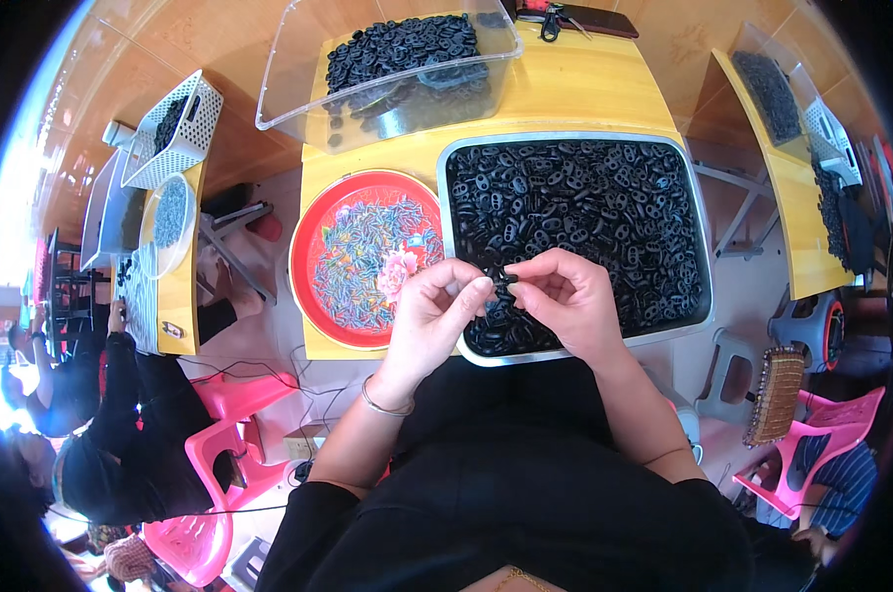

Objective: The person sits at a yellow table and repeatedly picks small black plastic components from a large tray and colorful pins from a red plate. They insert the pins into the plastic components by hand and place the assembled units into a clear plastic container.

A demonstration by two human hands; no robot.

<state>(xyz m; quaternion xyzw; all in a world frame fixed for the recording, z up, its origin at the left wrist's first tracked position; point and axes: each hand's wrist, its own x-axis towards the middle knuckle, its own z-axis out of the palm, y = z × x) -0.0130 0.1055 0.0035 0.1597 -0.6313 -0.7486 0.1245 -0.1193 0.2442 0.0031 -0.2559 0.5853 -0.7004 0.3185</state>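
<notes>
My left hand (434,314) and my right hand (576,308) meet over the near left part of a metal tray (705,247) filled with black plastic pieces (584,217), many of them oval with two holes. Between the fingertips is a small black plastic piece (500,277), partly hidden by the fingers. Both hands pinch, thumb against forefinger, at either side of it. Left of the metal tray, beside my left hand, sits a round red tray (304,242) with a flower pattern. Many tiny thin silvery pieces (353,266) are scattered in it, too small to name surely.
At the back of the yellow table (604,74) stands a clear plastic bin (298,99) of black pieces. Pliers (553,22) lie near the far edge. Side tables hold a white basket (198,128) and more bins. Pink chairs (231,434) and other people are nearby.
</notes>
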